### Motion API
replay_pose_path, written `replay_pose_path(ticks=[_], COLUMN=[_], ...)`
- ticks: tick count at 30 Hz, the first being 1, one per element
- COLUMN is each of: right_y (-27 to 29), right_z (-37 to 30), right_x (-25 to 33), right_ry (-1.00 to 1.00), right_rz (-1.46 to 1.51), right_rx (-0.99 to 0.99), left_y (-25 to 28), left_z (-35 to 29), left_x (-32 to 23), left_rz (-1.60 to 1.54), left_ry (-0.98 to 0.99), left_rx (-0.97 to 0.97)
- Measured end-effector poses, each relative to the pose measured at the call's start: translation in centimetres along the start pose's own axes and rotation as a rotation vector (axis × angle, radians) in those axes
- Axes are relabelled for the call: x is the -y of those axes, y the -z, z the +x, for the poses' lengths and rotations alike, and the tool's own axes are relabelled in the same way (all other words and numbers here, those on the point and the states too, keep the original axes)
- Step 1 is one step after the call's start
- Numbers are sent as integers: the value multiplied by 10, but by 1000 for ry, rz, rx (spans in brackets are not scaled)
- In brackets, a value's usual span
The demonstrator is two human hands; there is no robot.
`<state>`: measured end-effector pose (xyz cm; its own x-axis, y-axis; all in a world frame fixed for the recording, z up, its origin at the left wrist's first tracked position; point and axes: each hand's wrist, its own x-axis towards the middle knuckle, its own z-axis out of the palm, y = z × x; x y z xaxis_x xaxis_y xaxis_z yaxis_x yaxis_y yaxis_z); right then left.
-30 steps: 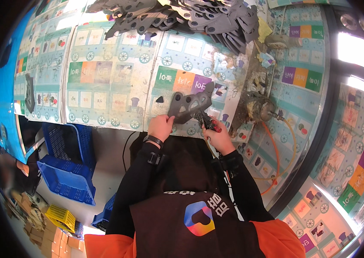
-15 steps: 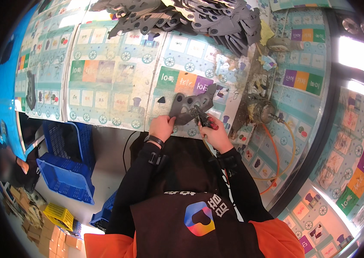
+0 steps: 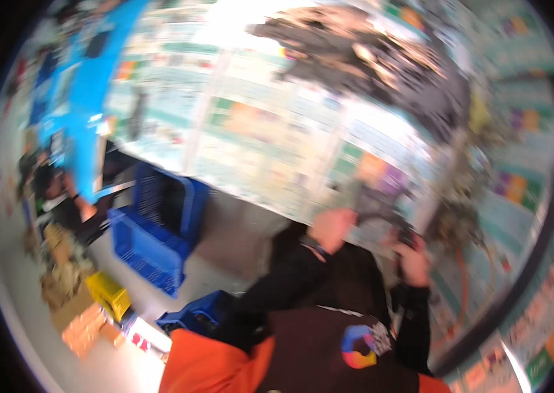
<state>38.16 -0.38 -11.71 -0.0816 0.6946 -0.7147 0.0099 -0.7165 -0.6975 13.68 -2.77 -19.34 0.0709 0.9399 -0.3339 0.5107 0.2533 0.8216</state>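
The picture is smeared by motion. At the table's near edge lies a grey moulded part (image 3: 380, 204), flat and with an irregular outline. My left hand (image 3: 332, 229) is closed at its left edge, fingertips pinching it. In my right hand (image 3: 413, 262) is a dark hand tool (image 3: 406, 234), held against the near right side of the part. The tool showed red on its grip in the earlier picture; its tip is too blurred to tell whether it touches the part.
A large heap of similar grey parts (image 3: 381, 72) lies at the table's far side. Blue crates (image 3: 149, 252) and a yellow basket (image 3: 108, 295) stand on the left, near cardboard boxes (image 3: 84, 331). Another person's arm (image 3: 84, 206) shows at far left. An orange hose (image 3: 463, 288) hangs at right.
The whole view has swung, so table, hands and crates sit farther right and lower in the picture. Both hands stay at the grey part.
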Motion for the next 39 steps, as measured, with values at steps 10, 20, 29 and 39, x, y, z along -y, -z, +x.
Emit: replay_pose_path(ticks=[10,20,29,39], right_y=[33,43,32,52], right_z=[-11,-4,-31,-53], right_x=[43,15,50,13], right_ry=[128,225,83,89], right_rz=[31,66,9,60], right_rx=[-100,-126,-134,-168], left_y=[241,295,128,139], left_z=[2,37,258,205], left_x=[82,280,11,19], left_rz=[-750,268,-1201,-1209], left_ry=[194,440,524,365], left_rx=[-938,-830,-287,-457])
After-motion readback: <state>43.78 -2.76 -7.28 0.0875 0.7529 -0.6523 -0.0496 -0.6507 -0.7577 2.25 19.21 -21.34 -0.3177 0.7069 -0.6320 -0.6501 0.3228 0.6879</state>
